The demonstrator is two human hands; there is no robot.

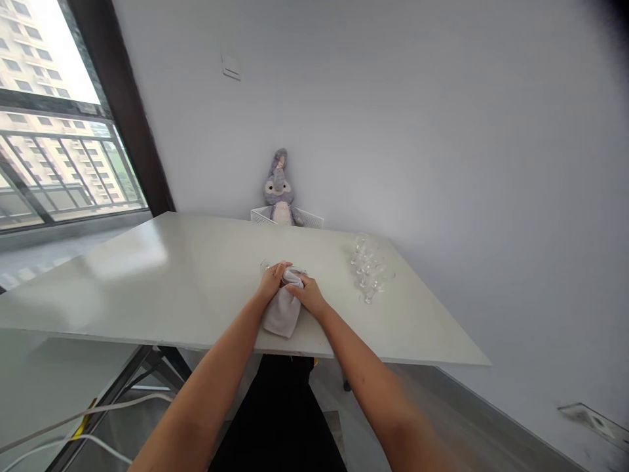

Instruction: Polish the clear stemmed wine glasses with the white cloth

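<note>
Just over the near middle of the table, my two hands are together around a clear stemmed glass (264, 265) and a pale cloth (282, 313). My left hand (272, 278) is closed round the glass, whose clear rounded end shows to its left. My right hand (307, 294) is closed on the cloth, part of which is bunched at the glass's right end. The rest of the cloth hangs down toward the table's front edge. My fingers hide the middle of the glass.
Several clear stemmed glasses (367, 265) stand grouped to the right on the white table (206, 262). A grey plush rabbit (281, 193) sits in a white basket (312, 220) beyond the far edge. A wall rises behind; a window (54, 131) is at left. White cables (113, 405) run below left.
</note>
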